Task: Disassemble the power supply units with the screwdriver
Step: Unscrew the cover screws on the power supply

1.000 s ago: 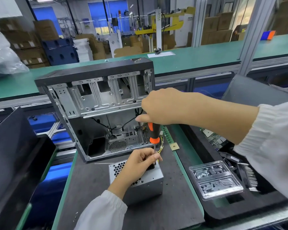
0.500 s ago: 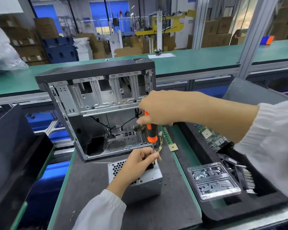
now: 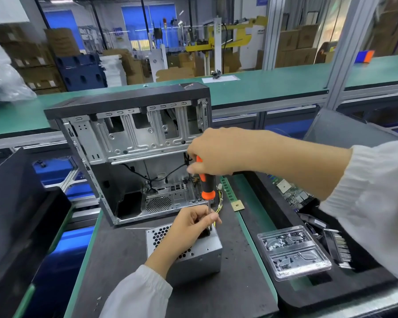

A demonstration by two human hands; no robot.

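Right hand [image 3: 218, 152]: centre of the frame, fingers curled tight round the top of the screwdriver handle, sleeve white.
Screwdriver [image 3: 206, 182]: orange and black handle, held almost upright; its thin metal shaft runs down to the far right corner of the power supply unit.
Left hand [image 3: 191, 223]: just below the handle, lying on the unit's top, thumb and fingertips pinching the shaft near its tip.
Power supply unit [image 3: 198, 251]: grey metal box with a honeycomb vent grille on top, lower centre of the frame, standing on the dark mat [image 3: 124, 260]; no label or writing can be read on it.
Wires [image 3: 219, 198]: yellow bundle with a white plug, just right of the shaft.
Computer case [image 3: 129, 152]: open, black-topped, directly behind the unit, bare metal bays above, black cables and a round vent inside; a reddish mark on its top right corner is too blurred to read.
Plastic tray [image 3: 294, 251]: clear, two compartments holding small metal parts, lower right.
Circuit board [image 3: 290, 191]: right of centre, in a black bin; markings unreadable.
Background: cardboard boxes with illegible labels, upper part of the frame.
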